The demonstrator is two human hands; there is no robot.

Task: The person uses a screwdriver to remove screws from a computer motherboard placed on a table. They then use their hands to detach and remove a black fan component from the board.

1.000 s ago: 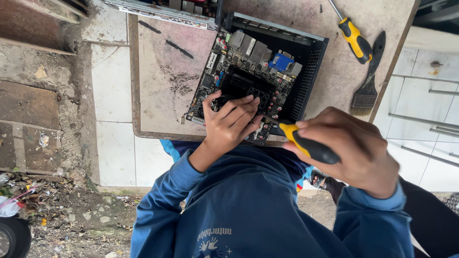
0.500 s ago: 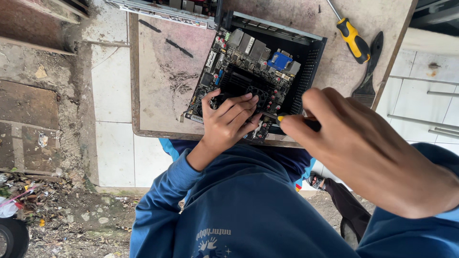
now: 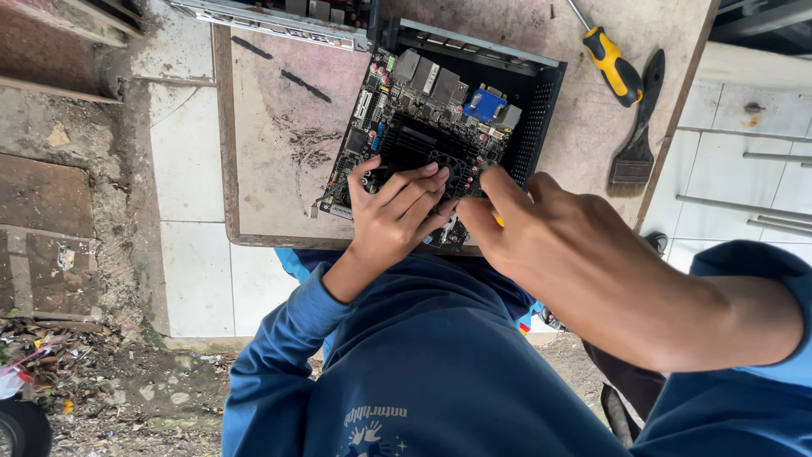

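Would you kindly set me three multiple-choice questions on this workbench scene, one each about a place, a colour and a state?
1. Where does the paintbrush lie?
A. On the table, right of the black case
B. Inside the black case
C. On the ground

2. What colour is the handle of the screwdriver lying on the table?
A. Red and white
B. Yellow and black
C. Green

3. What is the left hand doing?
A. Hanging clear of the table
B. Gripping the paintbrush
C. Resting with fingers on the circuit board

Answers: 1 A, the brush rests on the tabletop beside the case. 2 B, the handle is yellow with black bands. 3 C, the fingertips lie on the board's dark fan area.
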